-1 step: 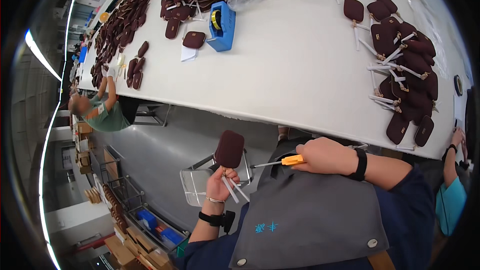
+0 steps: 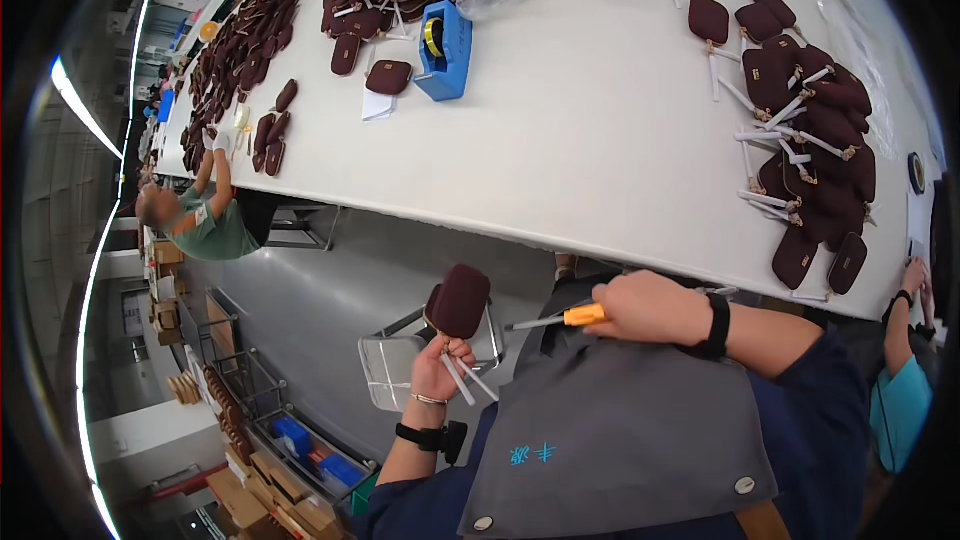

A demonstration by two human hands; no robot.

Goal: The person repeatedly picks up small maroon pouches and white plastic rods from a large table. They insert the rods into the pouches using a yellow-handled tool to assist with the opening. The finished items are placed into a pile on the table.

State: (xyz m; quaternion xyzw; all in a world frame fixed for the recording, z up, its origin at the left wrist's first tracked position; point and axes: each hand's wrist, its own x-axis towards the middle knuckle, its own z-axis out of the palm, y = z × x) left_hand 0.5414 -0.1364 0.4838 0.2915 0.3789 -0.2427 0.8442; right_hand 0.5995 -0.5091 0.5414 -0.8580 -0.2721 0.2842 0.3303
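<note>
I've got the left grip [image 2: 438, 368] over there on a maroon pouch [image 2: 464, 302], white strips [image 2: 458, 380] poking out just below, yellow-handled tool [image 2: 584, 315] in the right grip [image 2: 645, 308]. Blue tape dispenser [image 2: 452, 68] sits beyond both, on the counter [image 2: 600, 140].

The pouch [image 2: 462, 302] is plain dark reddish brown, and its strips [image 2: 459, 378] are white. The tool handle [image 2: 584, 315] is bright orange-yellow. The apron [image 2: 640, 410] is grey with bright blue writing [image 2: 545, 453]. The bench [image 2: 580, 140] is white, the tape holder [image 2: 452, 65] blue, and the wrist straps [image 2: 719, 325] black.
</note>
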